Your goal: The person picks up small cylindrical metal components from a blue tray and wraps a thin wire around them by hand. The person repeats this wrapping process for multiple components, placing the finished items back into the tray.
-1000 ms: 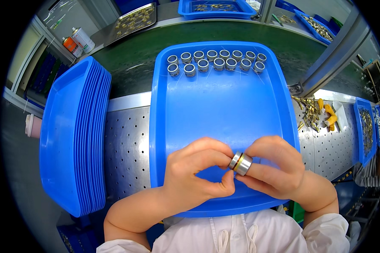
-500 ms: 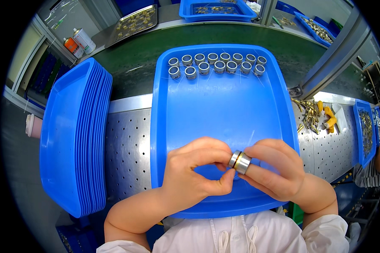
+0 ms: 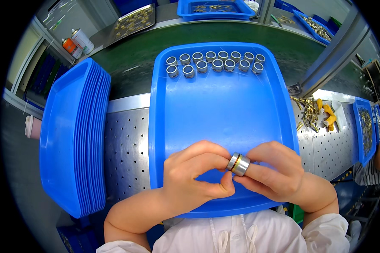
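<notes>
A short metal ring with a brass-coloured band [image 3: 238, 164] is pinched between the fingertips of my left hand [image 3: 194, 177] and my right hand [image 3: 274, 173]. Both hands hover over the near end of a large blue tray [image 3: 223, 109]. At the tray's far end stand several similar metal rings [image 3: 213, 62] in two rows, upright and close together. The middle of the tray holds nothing.
A stack of blue trays [image 3: 76, 139] leans at my left on the perforated metal bench [image 3: 126, 147]. Small brass parts and yellow pieces [image 3: 314, 114] lie at the right. More blue bins [image 3: 365, 128] stand at the right and the back, and a person's arm shows at the far right edge.
My hands have stayed over the tray's near end. The ring has shifted slightly between my fingertips; nothing else moved.
</notes>
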A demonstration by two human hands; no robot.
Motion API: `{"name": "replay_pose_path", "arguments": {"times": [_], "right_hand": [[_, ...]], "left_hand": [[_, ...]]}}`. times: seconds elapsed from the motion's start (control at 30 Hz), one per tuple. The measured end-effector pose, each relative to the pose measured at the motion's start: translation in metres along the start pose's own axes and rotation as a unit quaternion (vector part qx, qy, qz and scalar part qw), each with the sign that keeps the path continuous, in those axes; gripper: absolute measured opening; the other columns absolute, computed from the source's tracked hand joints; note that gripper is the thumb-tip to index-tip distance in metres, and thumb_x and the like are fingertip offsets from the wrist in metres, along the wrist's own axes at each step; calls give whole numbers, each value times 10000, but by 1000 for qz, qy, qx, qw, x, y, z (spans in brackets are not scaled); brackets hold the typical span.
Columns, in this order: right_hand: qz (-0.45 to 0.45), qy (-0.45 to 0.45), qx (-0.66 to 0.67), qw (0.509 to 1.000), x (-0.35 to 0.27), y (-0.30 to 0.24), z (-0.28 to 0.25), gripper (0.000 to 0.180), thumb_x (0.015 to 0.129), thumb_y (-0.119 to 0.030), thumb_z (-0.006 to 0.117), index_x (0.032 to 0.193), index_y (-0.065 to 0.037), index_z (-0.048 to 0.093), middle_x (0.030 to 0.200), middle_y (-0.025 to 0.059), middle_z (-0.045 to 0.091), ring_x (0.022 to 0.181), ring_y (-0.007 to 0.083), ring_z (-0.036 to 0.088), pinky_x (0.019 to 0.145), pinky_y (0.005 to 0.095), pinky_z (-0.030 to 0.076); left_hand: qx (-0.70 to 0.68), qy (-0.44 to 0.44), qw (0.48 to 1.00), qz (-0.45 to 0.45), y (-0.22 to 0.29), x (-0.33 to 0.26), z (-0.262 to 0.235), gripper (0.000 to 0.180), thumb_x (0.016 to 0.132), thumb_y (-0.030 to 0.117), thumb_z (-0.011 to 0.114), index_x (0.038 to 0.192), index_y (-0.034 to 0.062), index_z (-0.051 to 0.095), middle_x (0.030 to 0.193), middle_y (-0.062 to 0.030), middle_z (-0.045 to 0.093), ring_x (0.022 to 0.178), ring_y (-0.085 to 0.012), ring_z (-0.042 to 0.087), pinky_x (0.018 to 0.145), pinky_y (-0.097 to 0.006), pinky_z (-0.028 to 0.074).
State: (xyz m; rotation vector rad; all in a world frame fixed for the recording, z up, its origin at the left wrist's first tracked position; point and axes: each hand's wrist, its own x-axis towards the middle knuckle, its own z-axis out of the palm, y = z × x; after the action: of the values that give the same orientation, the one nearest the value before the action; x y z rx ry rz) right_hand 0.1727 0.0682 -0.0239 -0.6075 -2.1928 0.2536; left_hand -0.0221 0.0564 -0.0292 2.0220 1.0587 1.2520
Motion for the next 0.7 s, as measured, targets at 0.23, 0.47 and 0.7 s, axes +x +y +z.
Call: {"name": "replay_pose_path", "arguments": {"times": [0.23, 0.47, 0.7], "right_hand": [[-27, 2, -31, 999, 1, 3, -2, 278, 648, -97, 762, 868, 2, 624, 847, 111, 581, 675, 231, 579, 535, 299, 479], [-24, 11, -28, 999, 1, 3, 0, 283, 642, -91, 753, 869, 13, 620, 878, 126, 582, 719, 265, 589, 575, 320, 503], [-39, 9, -34, 999, -1, 1, 1, 264, 647, -88, 746, 857, 11, 620, 873, 132, 582, 693, 254, 583, 551, 310, 493]], "left_hand": [[-120, -6, 991, -61, -3, 4, 0, 214, 592, -66, 688, 793, -1, 659, 847, -104, 636, 704, -137, 625, 602, -231, 521], [-150, -29, 982, -113, -2, 4, -2, 203, 591, -92, 664, 787, -36, 655, 863, -117, 628, 776, -141, 624, 689, -244, 547], [-64, -23, 997, -46, 1, 4, -2, 203, 559, -58, 687, 750, 2, 650, 827, -101, 631, 696, -143, 614, 605, -238, 499]]}}
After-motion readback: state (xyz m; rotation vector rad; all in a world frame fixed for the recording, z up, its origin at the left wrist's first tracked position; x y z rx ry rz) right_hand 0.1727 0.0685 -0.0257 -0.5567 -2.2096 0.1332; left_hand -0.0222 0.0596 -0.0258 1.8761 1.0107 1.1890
